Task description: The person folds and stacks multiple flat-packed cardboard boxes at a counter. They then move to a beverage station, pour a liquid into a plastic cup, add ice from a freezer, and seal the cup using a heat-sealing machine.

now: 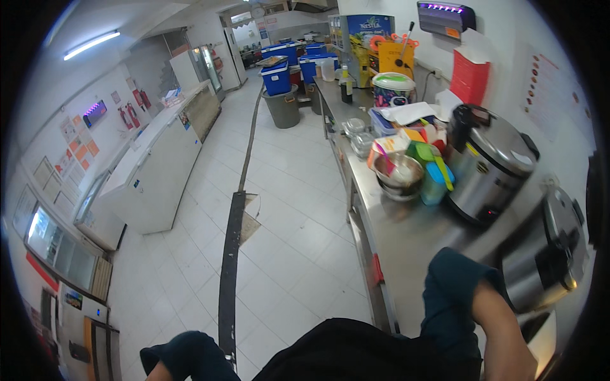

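Note:
Neither of my hands shows; both lie below the lower edge. My right forearm (502, 330), bare below a dark teal sleeve (454, 286), bends down beside the steel counter (419, 241). Only the dark sleeve (194, 355) and a bit of skin of my left arm appear at the lower left, over the floor. Closest to my right arm is a large steel rice cooker (546, 247) with a black front. Behind it stands another steel rice cooker (492, 168), a red light glowing low on it. Stacked metal bowls (399, 176) and a blue container (436, 184) sit beside that one.
A tiled floor (298, 254) runs ahead, crossed by a dark strip (230, 273) with a broken tile next to it. White chest freezers (159, 184) line the left. Blue coolers (277, 80) and a grey bin (281, 110) stand at the far end. A bottle (345, 86) tops the counter.

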The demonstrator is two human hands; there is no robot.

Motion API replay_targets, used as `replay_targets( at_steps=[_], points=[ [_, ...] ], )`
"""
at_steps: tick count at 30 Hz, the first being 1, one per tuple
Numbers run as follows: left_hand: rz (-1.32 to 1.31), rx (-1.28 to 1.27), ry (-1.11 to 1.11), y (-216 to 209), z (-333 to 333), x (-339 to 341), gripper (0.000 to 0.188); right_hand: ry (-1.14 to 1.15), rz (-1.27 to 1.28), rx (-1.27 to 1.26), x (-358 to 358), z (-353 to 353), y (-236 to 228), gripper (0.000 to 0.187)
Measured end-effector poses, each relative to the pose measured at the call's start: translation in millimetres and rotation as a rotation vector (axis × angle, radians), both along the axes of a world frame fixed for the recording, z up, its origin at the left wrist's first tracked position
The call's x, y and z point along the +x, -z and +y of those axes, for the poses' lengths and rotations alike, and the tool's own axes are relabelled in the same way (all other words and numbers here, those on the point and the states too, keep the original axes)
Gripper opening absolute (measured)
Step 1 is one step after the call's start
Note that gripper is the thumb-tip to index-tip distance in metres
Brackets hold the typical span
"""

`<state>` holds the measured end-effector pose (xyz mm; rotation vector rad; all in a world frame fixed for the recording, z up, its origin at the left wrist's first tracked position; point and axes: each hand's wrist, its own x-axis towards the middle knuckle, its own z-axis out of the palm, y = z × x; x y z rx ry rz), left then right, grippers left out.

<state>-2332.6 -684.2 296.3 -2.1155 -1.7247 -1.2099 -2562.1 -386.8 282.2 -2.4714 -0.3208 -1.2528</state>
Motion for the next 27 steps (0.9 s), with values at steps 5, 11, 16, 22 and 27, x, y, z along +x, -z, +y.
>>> replay_targets(
  at_steps=[5, 11, 16, 22, 27],
  points=[
    [0.039, 0.503, -0.186, 52, -119, -140, 0.020, -0.269, -0.028, 0.278, -167, -191, 50, 0.027],
    [-0.204, 0.392, -0.938, 128, -281, -305, 0.029, -0.033, -0.138, 0.449, -262, -394, 92, 0.038],
    [-0.622, 0.275, -0.997, 125, -412, -490, 0.029, -0.065, -0.125, 0.343, -369, -512, 105, 0.036],
    [-0.907, 0.249, -0.702, 153, -494, -748, 0.025, 0.103, -0.182, 0.346, -550, -607, 101, 0.039],
    [-0.794, 0.025, -0.667, 176, -549, -942, 0.021, 0.391, -0.183, 0.535, -719, -674, 116, 0.040]
  ],
)
